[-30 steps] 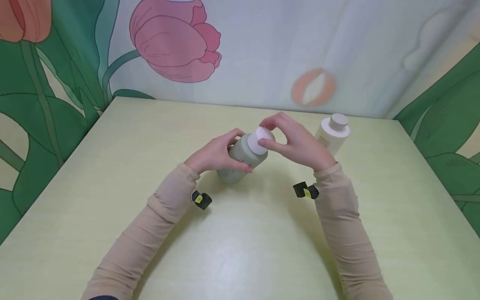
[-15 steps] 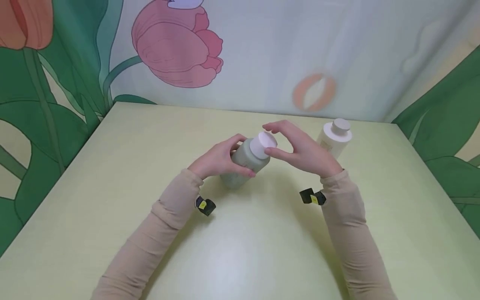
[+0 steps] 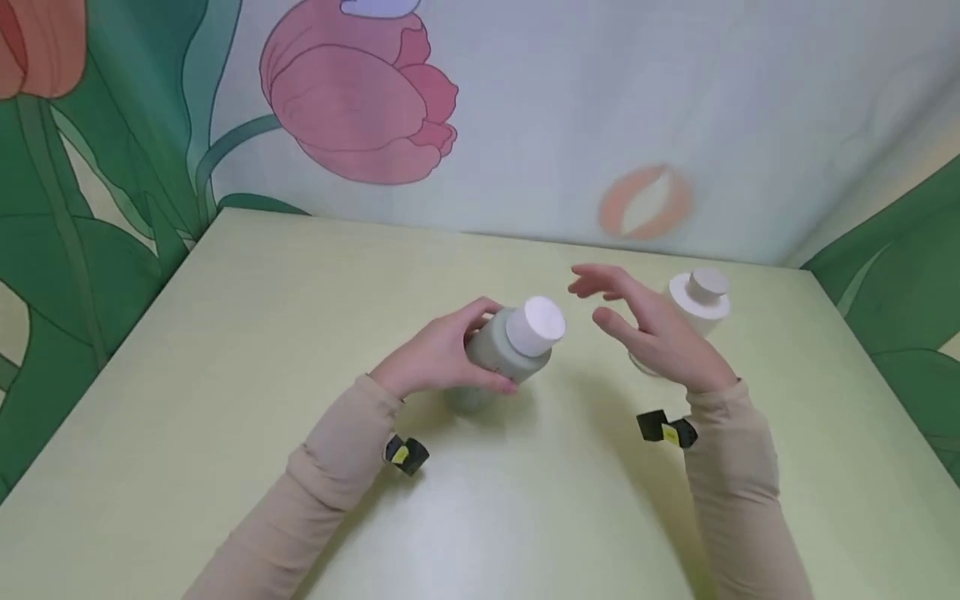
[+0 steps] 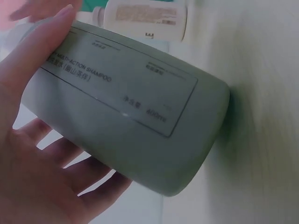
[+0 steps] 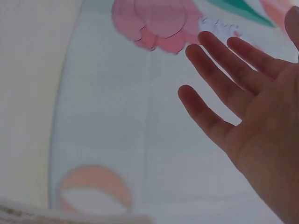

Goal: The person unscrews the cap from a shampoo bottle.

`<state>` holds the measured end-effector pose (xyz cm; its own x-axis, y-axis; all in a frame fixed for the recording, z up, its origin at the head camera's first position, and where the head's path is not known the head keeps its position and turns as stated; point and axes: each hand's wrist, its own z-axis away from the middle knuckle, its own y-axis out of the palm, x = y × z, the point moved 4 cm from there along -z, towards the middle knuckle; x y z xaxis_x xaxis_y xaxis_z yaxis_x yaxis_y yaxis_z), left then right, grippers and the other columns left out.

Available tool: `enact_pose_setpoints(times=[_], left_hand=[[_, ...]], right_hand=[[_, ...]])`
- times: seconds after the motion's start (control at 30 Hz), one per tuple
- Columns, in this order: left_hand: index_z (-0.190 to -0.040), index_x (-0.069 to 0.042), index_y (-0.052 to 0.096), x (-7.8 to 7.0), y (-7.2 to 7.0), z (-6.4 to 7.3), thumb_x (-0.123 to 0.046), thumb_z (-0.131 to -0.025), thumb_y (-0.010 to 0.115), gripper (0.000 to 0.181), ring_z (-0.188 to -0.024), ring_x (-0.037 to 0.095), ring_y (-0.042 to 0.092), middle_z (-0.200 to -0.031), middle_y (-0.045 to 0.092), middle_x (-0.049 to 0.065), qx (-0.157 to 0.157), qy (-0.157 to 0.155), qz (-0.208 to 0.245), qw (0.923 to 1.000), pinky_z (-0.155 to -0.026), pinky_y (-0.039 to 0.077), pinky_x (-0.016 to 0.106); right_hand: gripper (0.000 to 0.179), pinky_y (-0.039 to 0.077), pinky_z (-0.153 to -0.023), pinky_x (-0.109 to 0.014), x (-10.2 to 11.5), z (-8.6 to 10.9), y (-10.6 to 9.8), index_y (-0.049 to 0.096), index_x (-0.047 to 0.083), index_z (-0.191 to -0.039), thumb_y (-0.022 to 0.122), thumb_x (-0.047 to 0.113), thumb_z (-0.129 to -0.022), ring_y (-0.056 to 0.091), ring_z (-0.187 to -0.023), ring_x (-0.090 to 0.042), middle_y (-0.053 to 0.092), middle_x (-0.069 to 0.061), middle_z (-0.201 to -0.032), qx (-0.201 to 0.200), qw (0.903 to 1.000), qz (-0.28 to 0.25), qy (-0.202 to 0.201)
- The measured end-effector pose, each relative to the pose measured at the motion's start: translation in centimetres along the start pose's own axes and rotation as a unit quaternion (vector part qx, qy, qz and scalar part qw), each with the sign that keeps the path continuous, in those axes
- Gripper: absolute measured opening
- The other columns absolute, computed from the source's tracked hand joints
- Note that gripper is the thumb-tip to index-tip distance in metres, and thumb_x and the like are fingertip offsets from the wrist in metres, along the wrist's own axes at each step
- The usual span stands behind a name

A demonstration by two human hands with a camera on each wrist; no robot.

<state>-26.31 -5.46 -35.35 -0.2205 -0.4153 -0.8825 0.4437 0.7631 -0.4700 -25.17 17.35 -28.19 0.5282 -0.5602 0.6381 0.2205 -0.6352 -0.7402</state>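
Beyond the far edge of the desk hangs a tulip-printed curtain. A white bottle stands towards the far right corner, its lower part mostly hidden behind the right hand. The green bottle, labelled as shampoo, is around the middle of the desk, gripped about its body by the left hand. It tilts so that its white cap points towards the right edge; whether its base touches the desk is unclear. The right hand is wide and holds nothing, near the cap but apart from it. A second ago its fingers and thumb were at the cap, which remains on.
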Motion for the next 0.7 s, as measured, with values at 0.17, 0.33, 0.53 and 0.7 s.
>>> enact_pose_setpoints(times=[0.17, 0.33, 0.53, 0.7], left_hand=[[-0.128, -0.034, 0.048, -0.4, -0.5, -0.8, -0.035, -0.065, 0.09, 0.076, -0.113, 0.018, 0.059, -0.125, 0.061, -0.004, 0.006, 0.003, -0.026, 0.9996, -0.099, 0.044, 0.043], [-0.126, -0.035, 0.049, 0.2, -0.5, -0.6, -0.037, -0.066, 0.089, 0.073, -0.11, 0.018, 0.059, -0.122, 0.062, -0.004, -0.002, -0.011, -0.028, 0.9995, -0.097, 0.045, 0.042], [-0.126, -0.031, 0.048, -0.9, -1.2, -0.7, -0.037, -0.067, 0.088, 0.072, -0.108, 0.019, 0.06, -0.12, 0.062, -0.002, -0.003, 0.006, -0.044, 0.999, -0.095, 0.046, 0.042], [-0.127, -0.031, 0.048, -1.0, -0.3, 0.0, -0.037, -0.067, 0.088, 0.073, -0.109, 0.019, 0.059, -0.121, 0.062, -0.002, 0.009, -0.002, -0.038, 0.9992, -0.096, 0.045, 0.042]], right_hand=[[0.046, 0.039, -0.104, -0.045, 1.3, -1.8, 0.4, 0.04, 0.021, -0.145, 0.052, 0.028, -0.101, 0.051, -0.125, -0.019, 0.055, -0.003, -0.135, 0.016, 0.9997, 0.014, -0.013], [0.045, 0.045, -0.092, -0.038, 1.7, -2.4, 1.9, 0.051, 0.019, -0.137, 0.06, 0.035, -0.096, 0.056, -0.113, -0.016, 0.06, 0.002, -0.128, 0.013, 0.9976, 0.067, 0.01], [0.033, 0.044, -0.085, -0.033, 3.2, -2.3, 1.5, 0.063, 0.016, -0.118, 0.069, 0.03, -0.09, 0.057, -0.097, -0.013, 0.063, 0.001, -0.103, -0.038, 0.9938, 0.102, -0.021], [0.038, 0.047, -0.09, -0.034, 3.7, -1.0, 1.7, 0.06, 0.016, -0.128, 0.066, 0.024, -0.092, 0.057, -0.105, -0.014, 0.062, 0.0, -0.113, -0.007, 0.9951, 0.091, -0.039]])
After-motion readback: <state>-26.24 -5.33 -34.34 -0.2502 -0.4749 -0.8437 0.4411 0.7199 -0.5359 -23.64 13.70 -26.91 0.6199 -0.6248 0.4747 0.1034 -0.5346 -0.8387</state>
